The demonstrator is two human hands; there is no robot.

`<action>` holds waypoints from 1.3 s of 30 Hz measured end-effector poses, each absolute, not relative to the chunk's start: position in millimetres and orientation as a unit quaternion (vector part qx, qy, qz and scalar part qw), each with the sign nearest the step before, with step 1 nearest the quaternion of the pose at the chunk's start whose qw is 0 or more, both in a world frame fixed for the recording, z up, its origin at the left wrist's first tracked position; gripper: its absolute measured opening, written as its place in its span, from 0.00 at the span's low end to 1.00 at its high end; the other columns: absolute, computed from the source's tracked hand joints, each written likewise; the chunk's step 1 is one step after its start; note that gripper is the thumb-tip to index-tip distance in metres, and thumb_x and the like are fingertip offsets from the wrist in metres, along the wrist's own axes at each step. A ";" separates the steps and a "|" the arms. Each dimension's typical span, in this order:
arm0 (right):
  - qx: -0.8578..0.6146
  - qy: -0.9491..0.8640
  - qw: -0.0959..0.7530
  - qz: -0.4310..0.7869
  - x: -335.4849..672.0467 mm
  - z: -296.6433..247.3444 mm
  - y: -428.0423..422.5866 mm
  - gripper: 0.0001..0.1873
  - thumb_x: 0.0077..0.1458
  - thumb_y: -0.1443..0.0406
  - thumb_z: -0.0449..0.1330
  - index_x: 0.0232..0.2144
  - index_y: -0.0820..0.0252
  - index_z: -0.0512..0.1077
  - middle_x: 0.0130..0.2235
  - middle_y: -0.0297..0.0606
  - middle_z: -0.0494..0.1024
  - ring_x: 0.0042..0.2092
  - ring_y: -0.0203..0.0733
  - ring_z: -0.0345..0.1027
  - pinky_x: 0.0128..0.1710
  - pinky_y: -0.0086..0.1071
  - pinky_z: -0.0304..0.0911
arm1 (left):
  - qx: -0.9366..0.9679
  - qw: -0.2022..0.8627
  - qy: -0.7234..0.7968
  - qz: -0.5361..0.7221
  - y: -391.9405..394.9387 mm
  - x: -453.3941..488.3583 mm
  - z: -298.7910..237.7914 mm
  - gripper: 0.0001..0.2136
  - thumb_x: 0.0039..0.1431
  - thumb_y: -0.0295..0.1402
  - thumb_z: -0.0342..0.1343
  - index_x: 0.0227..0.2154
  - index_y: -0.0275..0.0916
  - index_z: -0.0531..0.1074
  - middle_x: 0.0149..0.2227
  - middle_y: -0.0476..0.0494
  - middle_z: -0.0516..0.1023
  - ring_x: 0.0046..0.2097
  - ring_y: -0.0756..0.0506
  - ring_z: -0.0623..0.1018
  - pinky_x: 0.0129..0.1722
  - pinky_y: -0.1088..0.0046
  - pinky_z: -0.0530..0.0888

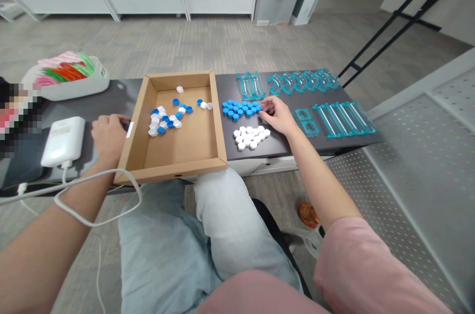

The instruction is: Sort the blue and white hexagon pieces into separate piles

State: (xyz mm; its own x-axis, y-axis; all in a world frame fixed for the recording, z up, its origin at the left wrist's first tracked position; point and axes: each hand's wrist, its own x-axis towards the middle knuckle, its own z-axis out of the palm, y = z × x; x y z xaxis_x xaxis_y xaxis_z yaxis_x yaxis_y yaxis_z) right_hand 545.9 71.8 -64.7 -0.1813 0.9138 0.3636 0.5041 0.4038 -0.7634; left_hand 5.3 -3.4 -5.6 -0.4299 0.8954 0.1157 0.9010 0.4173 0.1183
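Observation:
My right hand [275,113] is at the right end of a cluster of blue hexagonal pieces [237,109] on the dark table, thumb and fingertips closed about the end piece. Nearer to me, white hexagonal pieces [251,137] lie in a loose group. My left hand [108,135] rests on the table against the left wall of a shallow cardboard box [181,148], fingers stretched toward it and partly hidden, with nothing seen in them. Mixed blue and white pieces [166,121] lie inside the box, mostly toward its left.
Clear teal plastic parts stand at the right: tubes [345,119], curved pieces [304,81] and square plates [306,122]. A white power bank [64,142] trails a white cable [126,212] over my left forearm. A white basket [74,87] of colourful items sits far left.

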 end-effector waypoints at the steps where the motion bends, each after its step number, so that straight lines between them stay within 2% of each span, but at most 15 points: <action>1: -0.483 -0.732 0.411 0.247 545.6 -63.8 70.8 0.20 0.58 0.59 0.71 0.51 0.52 0.75 0.51 0.41 0.85 0.44 0.48 0.81 0.45 0.42 0.76 | -0.535 0.020 -0.841 -0.083 -3.5 5.2 -5.9 0.24 0.72 0.34 0.47 0.63 0.33 0.79 0.66 0.18 0.76 0.68 0.23 0.72 0.69 0.41 0.74; 7: -0.469 -0.752 0.399 0.234 542.6 -59.4 65.0 0.20 0.59 0.61 0.69 0.53 0.51 0.76 0.52 0.41 0.86 0.46 0.49 0.81 0.49 0.44 0.77 | -0.538 0.014 -0.839 -0.085 -3.6 6.0 -6.3 0.23 0.73 0.34 0.48 0.63 0.32 0.79 0.66 0.19 0.76 0.69 0.22 0.72 0.70 0.41 0.73; 17: -0.471 -0.747 0.404 0.236 542.4 -60.3 66.7 0.21 0.58 0.58 0.72 0.53 0.52 0.77 0.48 0.40 0.84 0.40 0.47 0.77 0.47 0.44 0.78 | -0.533 0.005 -0.842 -0.078 -5.1 10.6 -0.9 0.23 0.74 0.34 0.49 0.64 0.31 0.78 0.68 0.17 0.75 0.70 0.22 0.72 0.71 0.41 0.72; 24: -0.464 -0.738 0.407 0.271 540.0 -59.6 65.3 0.23 0.57 0.56 0.73 0.53 0.51 0.76 0.45 0.38 0.86 0.39 0.45 0.75 0.45 0.42 0.77 | -0.534 0.010 -0.841 -0.090 -2.5 3.7 -5.2 0.22 0.73 0.33 0.47 0.61 0.34 0.79 0.66 0.18 0.76 0.68 0.23 0.72 0.70 0.41 0.72; 34: -0.478 -0.736 0.399 0.267 536.7 -55.7 64.9 0.20 0.61 0.54 0.71 0.53 0.51 0.77 0.41 0.36 0.84 0.38 0.46 0.74 0.45 0.42 0.75 | -0.533 0.005 -0.840 -0.095 -1.1 1.9 -2.7 0.23 0.73 0.37 0.49 0.62 0.34 0.78 0.67 0.18 0.75 0.70 0.22 0.71 0.71 0.42 0.71; 39: -0.488 -0.731 0.395 0.268 535.4 -55.3 66.1 0.17 0.61 0.57 0.70 0.50 0.52 0.78 0.38 0.35 0.84 0.36 0.46 0.75 0.46 0.43 0.76 | -0.537 0.002 -0.839 -0.095 -1.9 3.8 -1.4 0.20 0.73 0.38 0.51 0.60 0.35 0.78 0.66 0.19 0.75 0.68 0.23 0.72 0.70 0.44 0.71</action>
